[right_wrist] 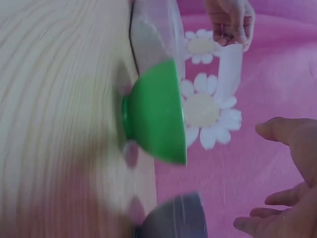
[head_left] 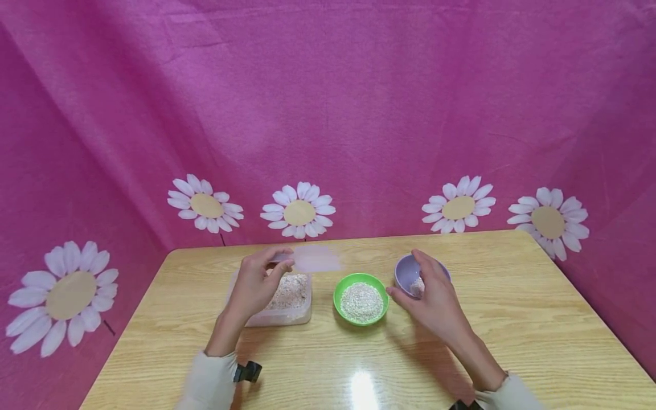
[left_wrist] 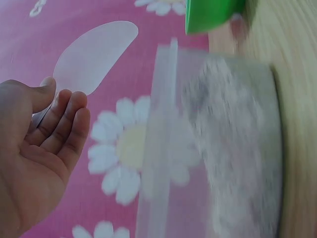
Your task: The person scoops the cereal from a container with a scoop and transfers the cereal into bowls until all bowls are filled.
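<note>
My left hand (head_left: pixel 259 283) pinches a thin, translucent white plastic scraper (head_left: pixel 319 258) between thumb and fingers. In the left wrist view the scraper (left_wrist: pixel 94 57) shows a rounded outer edge. Below that hand stands a clear plastic tub (head_left: pixel 287 317) holding pale, flaky grain (head_left: pixel 291 293). A green bowl (head_left: pixel 339 312) filled with similar pale grain sits between the hands. Over the purple bowl (head_left: pixel 406 272), my right hand (head_left: pixel 435 302) hovers with thumb and fingers spread; the right wrist view shows it apart from the bowl. A little grain (head_left: pixel 417 287) lies inside the purple bowl.
The containers stand on a light wooden table (head_left: pixel 318 364). Behind and beside it hangs a pink cloth (head_left: pixel 348 114) printed with white daisies. Small pinkish blurs by the bowls in the right wrist view are too unclear to name.
</note>
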Demonstrator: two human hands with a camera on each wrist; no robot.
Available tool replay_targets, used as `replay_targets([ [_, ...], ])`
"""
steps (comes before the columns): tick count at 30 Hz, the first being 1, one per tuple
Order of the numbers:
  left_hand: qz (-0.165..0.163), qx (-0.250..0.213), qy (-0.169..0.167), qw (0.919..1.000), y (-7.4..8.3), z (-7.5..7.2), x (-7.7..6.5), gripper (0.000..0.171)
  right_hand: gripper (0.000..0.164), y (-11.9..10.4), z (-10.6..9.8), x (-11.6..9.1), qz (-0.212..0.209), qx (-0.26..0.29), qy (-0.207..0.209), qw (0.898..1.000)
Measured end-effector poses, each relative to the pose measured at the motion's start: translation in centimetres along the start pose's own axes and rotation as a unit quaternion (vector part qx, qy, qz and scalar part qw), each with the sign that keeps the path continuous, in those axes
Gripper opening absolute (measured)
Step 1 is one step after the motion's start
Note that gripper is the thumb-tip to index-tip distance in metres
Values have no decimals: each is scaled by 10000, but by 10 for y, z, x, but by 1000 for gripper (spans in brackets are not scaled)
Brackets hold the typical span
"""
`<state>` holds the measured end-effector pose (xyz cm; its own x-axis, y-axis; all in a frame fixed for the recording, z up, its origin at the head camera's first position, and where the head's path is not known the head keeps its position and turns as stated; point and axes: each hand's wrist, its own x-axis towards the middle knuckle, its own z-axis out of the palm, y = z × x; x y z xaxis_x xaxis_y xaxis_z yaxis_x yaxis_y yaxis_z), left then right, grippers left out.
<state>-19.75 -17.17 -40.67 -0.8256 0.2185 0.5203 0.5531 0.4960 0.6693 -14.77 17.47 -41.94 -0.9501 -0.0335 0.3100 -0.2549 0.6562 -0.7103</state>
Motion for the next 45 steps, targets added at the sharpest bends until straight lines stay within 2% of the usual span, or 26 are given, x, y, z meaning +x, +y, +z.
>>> replay_targets([
  [5, -441, 310, 168, 9984, -14, -22, -14, 15, 90, -14, 17, 5, -87, 84, -302, 9995],
  [9, -627, 620, 166, 9960, -25, -37, -23, 16, 89, -25, 34, 7, -114, 89, -525, 9985],
  [16, -445, 1089, 225, 9928, -41, -61, -36, 15, 90, -48, 66, 5, -64, 197, -1083, 9939],
  [22, -253, 1432, 5, 9894, -49, -78, -42, 17, 87, -64, 90, 2, -215, 430, -1382, 9892],
  [26, -162, 1669, -134, 9858, -53, -88, -44, 19, 86, -71, 103, 1, -424, 536, -1441, 9872],
  [34, -40, 1901, -307, 9813, -54, -100, -43, 18, 91, -78, 121, 0, -434, 746, -1702, 9816],
  [45, -97, 2193, -747, 9727, -52, -103, -39, 16, 95, -80, 139, 3, -218, 729, -1983, 9772],
])
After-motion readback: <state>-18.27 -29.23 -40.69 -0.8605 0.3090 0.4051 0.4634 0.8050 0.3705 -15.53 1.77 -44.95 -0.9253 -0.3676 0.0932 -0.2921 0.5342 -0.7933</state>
